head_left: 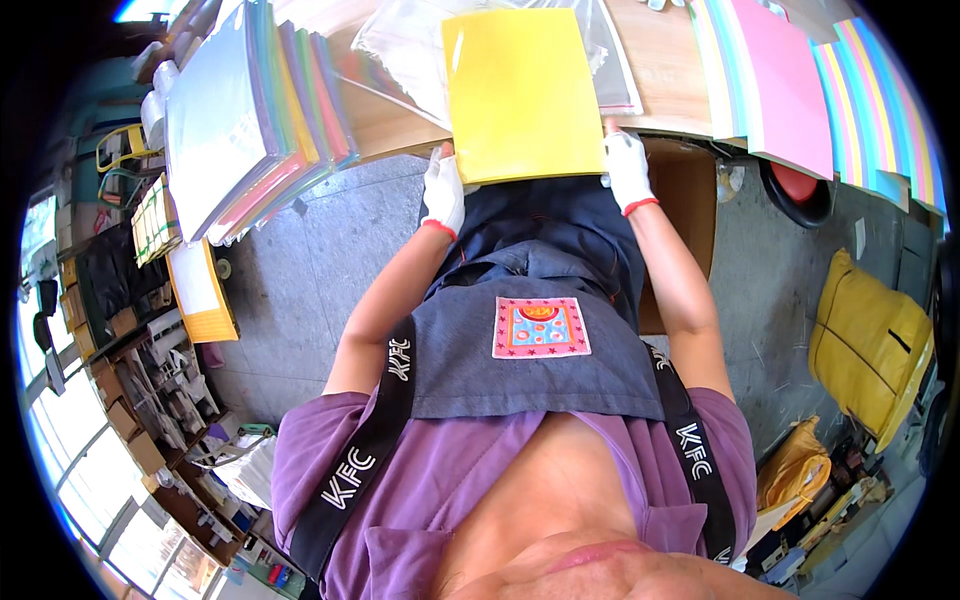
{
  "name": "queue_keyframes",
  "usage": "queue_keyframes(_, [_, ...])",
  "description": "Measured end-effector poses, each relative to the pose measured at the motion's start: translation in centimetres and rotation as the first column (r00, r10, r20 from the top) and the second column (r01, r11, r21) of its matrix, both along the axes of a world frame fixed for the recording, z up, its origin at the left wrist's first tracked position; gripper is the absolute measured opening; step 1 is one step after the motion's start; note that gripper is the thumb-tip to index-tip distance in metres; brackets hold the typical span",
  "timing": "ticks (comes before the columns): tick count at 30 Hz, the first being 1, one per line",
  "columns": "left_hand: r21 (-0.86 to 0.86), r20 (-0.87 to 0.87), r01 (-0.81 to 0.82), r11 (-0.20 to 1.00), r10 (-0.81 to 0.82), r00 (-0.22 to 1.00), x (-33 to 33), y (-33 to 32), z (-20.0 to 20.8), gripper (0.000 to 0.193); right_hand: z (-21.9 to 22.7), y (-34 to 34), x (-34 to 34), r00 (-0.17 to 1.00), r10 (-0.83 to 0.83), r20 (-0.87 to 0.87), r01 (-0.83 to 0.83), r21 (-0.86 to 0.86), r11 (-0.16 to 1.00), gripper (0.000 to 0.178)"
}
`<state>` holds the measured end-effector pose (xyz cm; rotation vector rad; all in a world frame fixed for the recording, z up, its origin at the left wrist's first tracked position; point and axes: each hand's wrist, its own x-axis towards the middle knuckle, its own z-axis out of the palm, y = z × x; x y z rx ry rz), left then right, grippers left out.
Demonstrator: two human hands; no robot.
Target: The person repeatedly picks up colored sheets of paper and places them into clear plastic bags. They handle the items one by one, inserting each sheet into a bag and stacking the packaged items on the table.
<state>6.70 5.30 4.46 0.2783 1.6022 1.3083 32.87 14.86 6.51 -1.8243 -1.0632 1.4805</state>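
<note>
A stack of yellow paper (522,95) lies at the near edge of the table, its lower end reaching over my lap. My left hand (444,190), in a white glove with a red cuff and bare fingertips, grips its lower left corner. On the lower right side my right hand (628,172), gloved the same way, holds the opposite edge. Some fingers of both hands are hidden by the paper. Beneath and behind the stack are clear plastic bags (400,50) on the table. How thick the yellow stack is cannot be made out.
At the left stand plastic-wrapped stacks of coloured paper (215,130). Pink paper (785,85) and fanned multicoloured stacks (868,115) sit at the right of the wooden table (665,60). Below are a cardboard box (685,185), a red-and-black round object (797,190) and a yellow sack (870,340).
</note>
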Motion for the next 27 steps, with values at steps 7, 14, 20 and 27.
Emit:
queue_keyframes(7, [0.161, -0.261, 0.325, 0.932, -0.277, 0.925, -3.4, 1.3, 12.4, 0.038, 8.4, 1.5, -0.9, 0.915, 0.371, -0.158, -0.329, 0.238, 0.914, 0.044])
queue_keyframes(14, [0.320, -0.736, 0.206, 0.925, 0.106, 0.669, -10.3, -5.9, 23.1, 0.022, 13.2, -0.6, -11.9, 0.677, 0.595, -0.432, -0.319, 0.557, 0.767, 0.041])
queue_keyframes(20, [0.539, -0.691, -0.014, 0.842, 0.452, 0.563, -23.6, -7.4, 26.1, 0.032, 17.9, 1.7, -28.6, 0.525, 0.748, -0.407, -0.357, 0.692, 0.627, 0.047])
queue_keyframes(27, [0.188, -0.711, -0.278, 0.942, 0.326, 0.623, -36.4, -10.8, 19.7, 0.045, 19.3, 1.6, -35.3, 0.532, 0.752, 0.389, -0.812, 0.485, 0.323, 0.059])
